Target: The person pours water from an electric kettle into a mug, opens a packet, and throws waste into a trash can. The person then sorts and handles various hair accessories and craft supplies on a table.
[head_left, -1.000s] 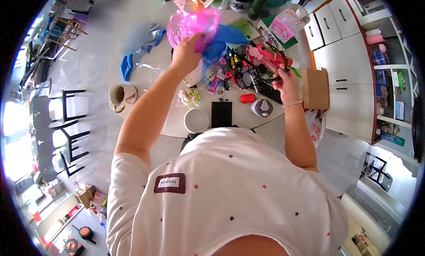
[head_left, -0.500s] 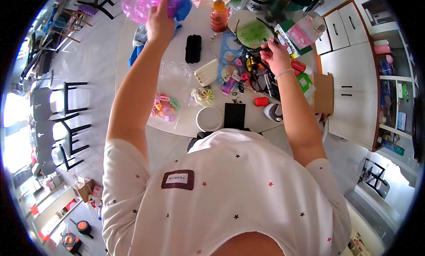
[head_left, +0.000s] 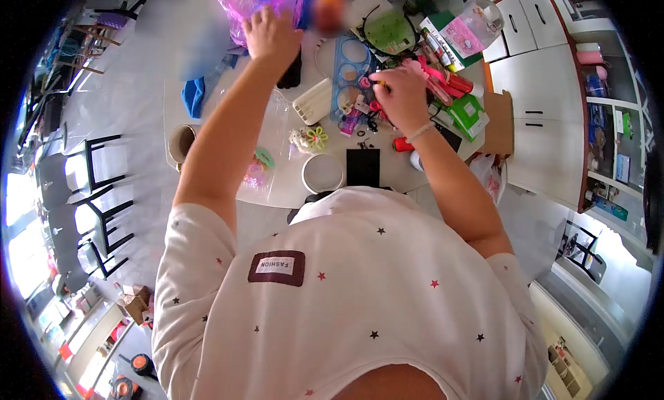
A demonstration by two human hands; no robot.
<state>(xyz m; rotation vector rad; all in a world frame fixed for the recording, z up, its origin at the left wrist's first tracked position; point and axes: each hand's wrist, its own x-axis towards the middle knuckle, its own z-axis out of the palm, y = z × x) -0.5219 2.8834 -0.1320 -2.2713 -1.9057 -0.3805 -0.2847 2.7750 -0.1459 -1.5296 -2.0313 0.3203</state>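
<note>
My left hand lies with fingers spread against a crumpled purple plastic bag at the far side of the table. A black case shows partly from under its edge. My right hand is curled over the clutter on the right, thumb and fingertips close together. Something small, dark and yellow shows at its fingertips, too small to name. Pink pieces lie just beyond its knuckles. To its left is a blue tray with round openings. A black headband rests on a green round item behind.
A white ribbed case, white round dish and black square lie nearer me. A clear bottle, green box and cardboard box stand right. A brown roll sits at the left edge.
My left hand has moved from gripping the raised purple bag to lying spread on it. My right hand has come nearer and left; the black tangle beside it no longer shows.
</note>
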